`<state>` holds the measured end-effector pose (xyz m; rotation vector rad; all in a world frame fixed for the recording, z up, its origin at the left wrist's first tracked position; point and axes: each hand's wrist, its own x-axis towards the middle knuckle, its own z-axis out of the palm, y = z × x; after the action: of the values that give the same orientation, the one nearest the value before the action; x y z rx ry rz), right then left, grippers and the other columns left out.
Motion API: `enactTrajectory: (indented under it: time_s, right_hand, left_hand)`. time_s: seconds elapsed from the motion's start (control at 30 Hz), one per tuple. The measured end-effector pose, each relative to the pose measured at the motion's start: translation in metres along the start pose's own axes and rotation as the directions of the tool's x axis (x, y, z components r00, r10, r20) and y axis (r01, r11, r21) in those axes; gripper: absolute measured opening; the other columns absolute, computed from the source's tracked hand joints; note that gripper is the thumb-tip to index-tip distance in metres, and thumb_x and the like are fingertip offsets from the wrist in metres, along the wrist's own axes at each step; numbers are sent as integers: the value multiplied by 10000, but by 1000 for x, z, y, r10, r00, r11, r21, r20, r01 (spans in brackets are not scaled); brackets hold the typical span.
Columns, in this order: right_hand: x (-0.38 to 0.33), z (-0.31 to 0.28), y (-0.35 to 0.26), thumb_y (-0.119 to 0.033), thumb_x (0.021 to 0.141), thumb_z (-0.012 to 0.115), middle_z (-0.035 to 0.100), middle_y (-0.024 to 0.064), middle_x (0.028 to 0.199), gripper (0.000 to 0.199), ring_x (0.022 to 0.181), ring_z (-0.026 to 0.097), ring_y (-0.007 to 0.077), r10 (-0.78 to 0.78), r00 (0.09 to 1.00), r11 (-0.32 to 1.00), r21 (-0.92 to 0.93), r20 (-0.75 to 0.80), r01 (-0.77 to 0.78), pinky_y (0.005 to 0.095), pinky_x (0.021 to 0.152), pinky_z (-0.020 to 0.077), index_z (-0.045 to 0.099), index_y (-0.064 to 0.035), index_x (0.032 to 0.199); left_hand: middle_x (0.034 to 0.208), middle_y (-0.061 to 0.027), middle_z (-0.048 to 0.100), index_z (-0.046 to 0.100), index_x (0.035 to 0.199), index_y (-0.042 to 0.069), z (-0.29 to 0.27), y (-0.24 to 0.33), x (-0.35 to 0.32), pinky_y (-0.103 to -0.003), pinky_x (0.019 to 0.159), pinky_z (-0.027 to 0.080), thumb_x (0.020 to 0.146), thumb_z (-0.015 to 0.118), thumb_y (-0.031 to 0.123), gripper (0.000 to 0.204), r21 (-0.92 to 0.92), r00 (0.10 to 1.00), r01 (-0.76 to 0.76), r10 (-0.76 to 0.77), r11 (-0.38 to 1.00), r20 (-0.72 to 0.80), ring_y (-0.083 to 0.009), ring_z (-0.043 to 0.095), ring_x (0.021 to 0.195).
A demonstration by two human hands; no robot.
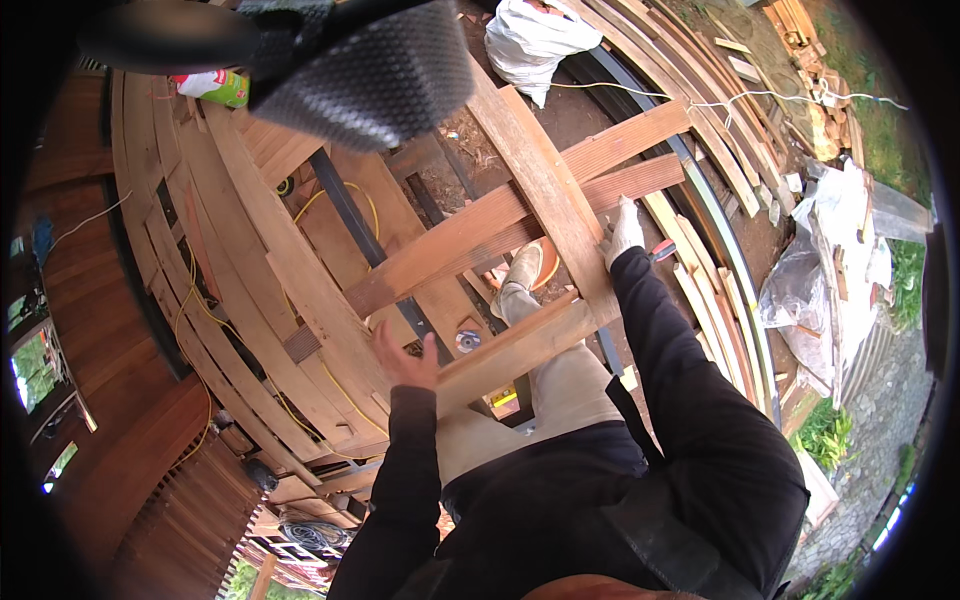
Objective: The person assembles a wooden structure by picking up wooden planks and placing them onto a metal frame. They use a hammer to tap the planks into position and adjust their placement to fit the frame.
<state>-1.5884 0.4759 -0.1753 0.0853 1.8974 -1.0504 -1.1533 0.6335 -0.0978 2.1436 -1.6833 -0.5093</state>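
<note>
My left hand (pixel 408 362) is bare, its thumb and fingers apart, by the edge of a wide plank (pixel 315 275) and the near end of a crosswise board (pixel 515 348). My right hand (pixel 625 232), in a pale glove, grips the edge of a long wooden board (pixel 550 185), its thumb side against the wood. That board lies across two reddish grooved boards (pixel 455 245). A red and dark tool handle (pixel 662 250) shows beside my right wrist; whether the hand touches it cannot be made out.
Dark metal beams (pixel 345 205) run under the boards, with gaps between. A yellow cord (pixel 195 290) trails over the left planks. A white sack (pixel 535 45) stands at the far side. Stacked lumber (pixel 700 120) and plastic sheeting (pixel 825 270) lie to the right. A grinding disc (pixel 467 340) shows below.
</note>
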Motion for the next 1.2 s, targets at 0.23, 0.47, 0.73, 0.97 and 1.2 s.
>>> enactTrajectory:
  time_s: [0.23, 0.47, 0.73, 0.97, 1.2]
  right_hand:
    - [-1, 38, -17, -657, 948, 600, 405, 177, 1577, 867, 1399, 458, 394, -73, 988, 886, 464, 133, 3, 608, 1125, 403, 302, -170, 1600]
    - [20, 39, -28, -689, 976, 538, 310, 111, 1660, 877, 1487, 360, 384, 22, 926, 765, 590, 378, -259, 631, 1181, 330, 211, -203, 1629]
    - [43, 76, -55, -780, 980, 397, 333, 117, 1659, 902, 1502, 351, 338, -87, 884, 726, 637, 459, -259, 570, 1223, 269, 250, -169, 1628]
    - [27, 100, -60, -803, 979, 334, 429, 134, 1594, 901, 1453, 413, 349, -49, 920, 743, 630, 388, -226, 526, 1217, 301, 371, -130, 1577]
    - [13, 67, -52, -678, 1014, 445, 347, 165, 1644, 844, 1503, 338, 356, -100, 954, 963, 268, 283, 21, 503, 1234, 274, 318, -91, 1608]
  left_hand:
    - [1523, -240, 454, 354, 1512, 0, 97, 126, 166, -509, 1196, 352, 699, 923, 332, 1046, 85, 819, -468, 395, 880, 416, -404, 405, 1447]
    - [1235, -237, 657, 508, 1277, 36, 116, 139, 198, -482, 944, 547, 699, 917, 315, 761, 120, 754, -375, 227, 919, 616, -408, 652, 1145]
    - [1255, -223, 654, 506, 1317, 36, 110, 144, 199, -484, 962, 539, 712, 887, 312, 766, 139, 758, -353, 195, 925, 622, -409, 648, 1156]
    - [1356, -172, 586, 501, 1363, 68, 105, 142, 196, -477, 1117, 418, 701, 893, 345, 818, 139, 776, -339, 194, 930, 600, -351, 536, 1311]
    - [1543, -170, 442, 444, 1499, 85, 104, 120, 169, -576, 1271, 186, 765, 853, 374, 888, -45, 862, -313, 303, 949, 405, -350, 311, 1526]
